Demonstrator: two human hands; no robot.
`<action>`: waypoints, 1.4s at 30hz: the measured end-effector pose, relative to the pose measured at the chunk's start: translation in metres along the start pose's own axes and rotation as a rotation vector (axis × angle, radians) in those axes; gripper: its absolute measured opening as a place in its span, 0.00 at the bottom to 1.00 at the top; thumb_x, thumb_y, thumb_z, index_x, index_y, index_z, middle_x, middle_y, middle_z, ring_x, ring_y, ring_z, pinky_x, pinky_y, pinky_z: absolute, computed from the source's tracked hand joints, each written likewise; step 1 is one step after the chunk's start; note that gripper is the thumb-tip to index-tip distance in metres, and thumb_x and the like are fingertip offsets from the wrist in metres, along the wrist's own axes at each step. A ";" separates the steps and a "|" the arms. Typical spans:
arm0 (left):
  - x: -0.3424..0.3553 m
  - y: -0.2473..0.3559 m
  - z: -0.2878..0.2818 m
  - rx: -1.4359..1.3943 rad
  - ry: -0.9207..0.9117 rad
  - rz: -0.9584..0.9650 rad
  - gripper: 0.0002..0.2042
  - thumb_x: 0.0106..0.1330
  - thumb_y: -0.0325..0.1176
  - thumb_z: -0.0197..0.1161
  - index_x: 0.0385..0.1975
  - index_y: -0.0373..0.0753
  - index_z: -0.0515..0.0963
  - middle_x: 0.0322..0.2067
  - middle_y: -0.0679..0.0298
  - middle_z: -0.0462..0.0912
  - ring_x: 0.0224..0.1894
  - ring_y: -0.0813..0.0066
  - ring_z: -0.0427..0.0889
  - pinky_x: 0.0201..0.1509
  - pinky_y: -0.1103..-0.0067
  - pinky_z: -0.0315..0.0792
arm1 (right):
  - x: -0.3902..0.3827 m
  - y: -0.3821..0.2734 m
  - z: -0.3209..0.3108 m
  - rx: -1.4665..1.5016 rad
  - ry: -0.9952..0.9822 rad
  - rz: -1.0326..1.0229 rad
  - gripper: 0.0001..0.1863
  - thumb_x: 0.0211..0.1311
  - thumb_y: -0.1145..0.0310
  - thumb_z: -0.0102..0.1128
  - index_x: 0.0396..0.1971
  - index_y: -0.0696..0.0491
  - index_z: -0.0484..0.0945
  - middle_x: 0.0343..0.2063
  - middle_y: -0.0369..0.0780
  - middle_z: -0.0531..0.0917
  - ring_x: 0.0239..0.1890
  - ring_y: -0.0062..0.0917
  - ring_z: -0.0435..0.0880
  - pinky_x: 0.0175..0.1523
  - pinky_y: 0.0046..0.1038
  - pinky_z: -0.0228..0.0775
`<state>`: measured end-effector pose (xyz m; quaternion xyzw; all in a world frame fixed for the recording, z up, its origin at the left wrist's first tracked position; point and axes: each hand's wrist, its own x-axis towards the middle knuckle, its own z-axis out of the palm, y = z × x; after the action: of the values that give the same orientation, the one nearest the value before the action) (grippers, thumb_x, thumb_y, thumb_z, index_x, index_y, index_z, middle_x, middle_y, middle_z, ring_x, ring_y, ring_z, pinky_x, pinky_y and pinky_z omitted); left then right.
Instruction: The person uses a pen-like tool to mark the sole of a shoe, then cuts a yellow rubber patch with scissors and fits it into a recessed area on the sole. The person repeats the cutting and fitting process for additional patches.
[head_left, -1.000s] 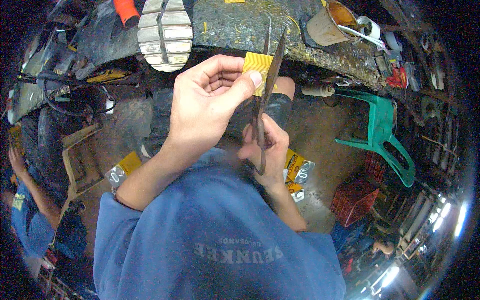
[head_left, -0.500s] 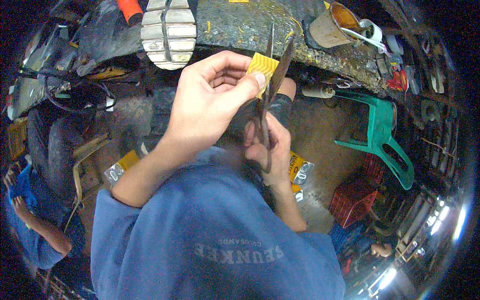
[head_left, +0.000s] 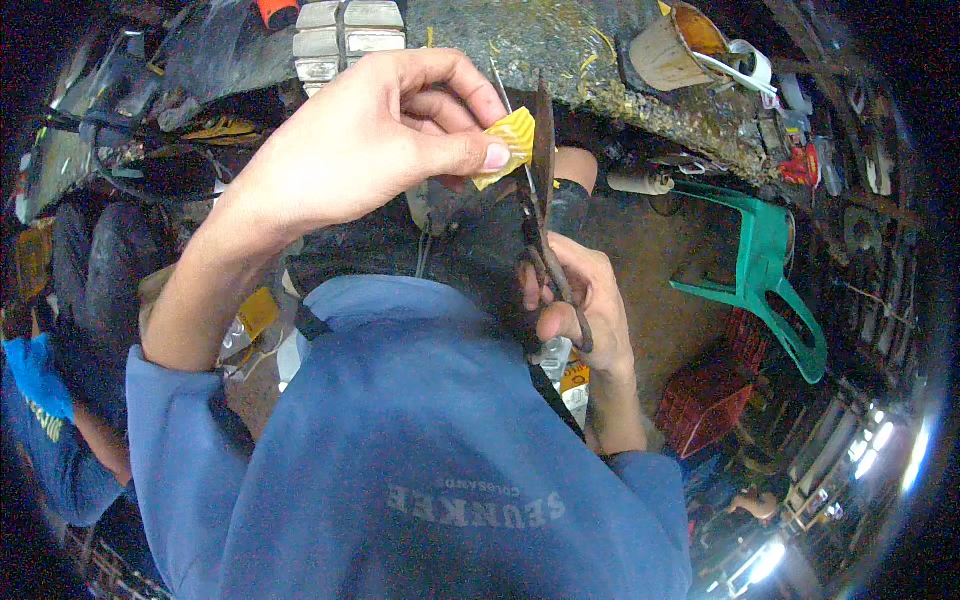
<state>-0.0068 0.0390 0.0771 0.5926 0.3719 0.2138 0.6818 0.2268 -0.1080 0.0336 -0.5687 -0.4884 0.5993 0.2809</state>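
Between the thumb and fingers of my left hand [head_left: 345,145] is a small yellow piece with a ribbed surface [head_left: 516,137], held tilted. My right hand [head_left: 597,295] grips a pair of dark, worn scissors [head_left: 544,155], its fingers and thumb at the handles. The scissors point up and away, blades parted. One blade runs in front at the right edge of the yellow piece, and the other passes partly hidden behind it. Whether the blades are biting into the piece, I cannot tell.
Beyond my hands stands a rough, stained work surface [head_left: 500,50] with a pale shoe sole [head_left: 350,42] and a dirty bucket [head_left: 663,58]. At right are a green plastic stool [head_left: 762,250] and a red crate [head_left: 703,412]. A person with blue cloth [head_left: 38,372] is at far left.
My left hand has shifted left and away, and the yellow piece has tilted. My right hand has moved right and slightly nearer, with the scissors now leaning left.
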 end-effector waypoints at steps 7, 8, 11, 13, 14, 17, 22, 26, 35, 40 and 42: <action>-0.001 0.003 -0.008 0.057 -0.045 -0.039 0.19 0.63 0.29 0.72 0.49 0.28 0.73 0.31 0.63 0.87 0.33 0.81 0.83 0.38 0.82 0.77 | -0.003 -0.002 0.004 -0.016 -0.032 -0.181 0.19 0.43 0.73 0.80 0.26 0.54 0.73 0.21 0.36 0.77 0.26 0.20 0.77 0.31 0.27 0.66; -0.001 0.002 -0.008 0.066 -0.047 -0.027 0.21 0.63 0.29 0.72 0.50 0.28 0.72 0.31 0.63 0.87 0.33 0.81 0.83 0.38 0.82 0.77 | -0.004 -0.002 0.009 -0.022 -0.005 -0.154 0.19 0.42 0.75 0.80 0.26 0.54 0.73 0.22 0.36 0.77 0.26 0.19 0.77 0.31 0.27 0.66; 0.001 0.003 -0.008 0.085 -0.073 -0.010 0.24 0.62 0.30 0.74 0.52 0.27 0.70 0.31 0.62 0.87 0.33 0.81 0.83 0.38 0.82 0.76 | -0.006 -0.003 0.018 0.006 0.032 -0.106 0.19 0.41 0.80 0.79 0.25 0.54 0.72 0.22 0.35 0.77 0.28 0.19 0.76 0.31 0.27 0.66; 0.002 0.012 -0.007 0.097 -0.080 -0.005 0.26 0.61 0.30 0.75 0.54 0.26 0.70 0.30 0.62 0.86 0.33 0.80 0.83 0.38 0.81 0.77 | -0.007 -0.002 0.021 0.030 0.033 -0.097 0.20 0.40 0.81 0.79 0.25 0.54 0.71 0.22 0.35 0.77 0.28 0.18 0.76 0.31 0.26 0.66; 0.003 0.018 -0.006 0.104 -0.076 -0.001 0.27 0.61 0.30 0.76 0.55 0.25 0.70 0.30 0.62 0.86 0.33 0.79 0.83 0.38 0.81 0.77 | -0.007 -0.002 0.022 0.036 0.030 -0.098 0.20 0.40 0.80 0.79 0.24 0.54 0.71 0.22 0.34 0.77 0.28 0.18 0.76 0.31 0.26 0.66; 0.003 0.049 -0.020 0.131 -0.236 -0.260 0.29 0.67 0.30 0.70 0.61 0.24 0.63 0.39 0.54 0.84 0.44 0.73 0.84 0.48 0.78 0.79 | -0.008 0.000 0.021 0.086 0.031 -0.081 0.20 0.40 0.80 0.80 0.24 0.54 0.71 0.22 0.34 0.77 0.27 0.18 0.75 0.31 0.26 0.66; -0.002 0.066 -0.011 0.234 -0.251 -0.230 0.31 0.70 0.30 0.68 0.63 0.19 0.59 0.37 0.52 0.86 0.42 0.69 0.87 0.50 0.79 0.82 | -0.011 0.001 0.016 0.029 0.022 -0.088 0.19 0.39 0.80 0.79 0.23 0.54 0.71 0.21 0.35 0.77 0.26 0.18 0.75 0.31 0.26 0.66; -0.010 0.070 -0.004 0.383 -0.236 -0.164 0.31 0.70 0.30 0.67 0.64 0.19 0.58 0.38 0.52 0.85 0.42 0.70 0.86 0.49 0.79 0.82 | -0.011 0.004 0.015 0.092 0.016 -0.082 0.20 0.38 0.77 0.80 0.24 0.54 0.72 0.21 0.35 0.77 0.25 0.19 0.76 0.31 0.26 0.66; -0.001 0.076 -0.006 0.350 -0.289 -0.244 0.30 0.70 0.28 0.66 0.64 0.18 0.58 0.37 0.52 0.85 0.40 0.69 0.86 0.49 0.80 0.82 | -0.014 0.005 0.020 0.118 0.044 -0.104 0.17 0.40 0.76 0.77 0.24 0.55 0.74 0.21 0.34 0.78 0.26 0.18 0.76 0.31 0.25 0.67; -0.001 0.070 -0.011 0.285 -0.313 -0.231 0.30 0.70 0.27 0.65 0.64 0.18 0.58 0.37 0.51 0.85 0.40 0.69 0.85 0.49 0.79 0.82 | -0.015 0.001 0.020 0.105 0.050 -0.098 0.15 0.41 0.77 0.76 0.24 0.56 0.74 0.20 0.33 0.77 0.26 0.16 0.76 0.30 0.25 0.68; 0.008 0.070 -0.016 0.186 -0.366 -0.302 0.30 0.70 0.27 0.65 0.64 0.18 0.58 0.37 0.51 0.85 0.39 0.69 0.85 0.49 0.80 0.82 | -0.015 0.000 0.019 0.109 0.040 -0.102 0.15 0.42 0.77 0.76 0.23 0.56 0.74 0.20 0.33 0.77 0.26 0.16 0.76 0.30 0.25 0.69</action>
<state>-0.0034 0.0704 0.1426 0.6194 0.3447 -0.0361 0.7044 0.2116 -0.1264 0.0378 -0.5389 -0.4778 0.5984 0.3510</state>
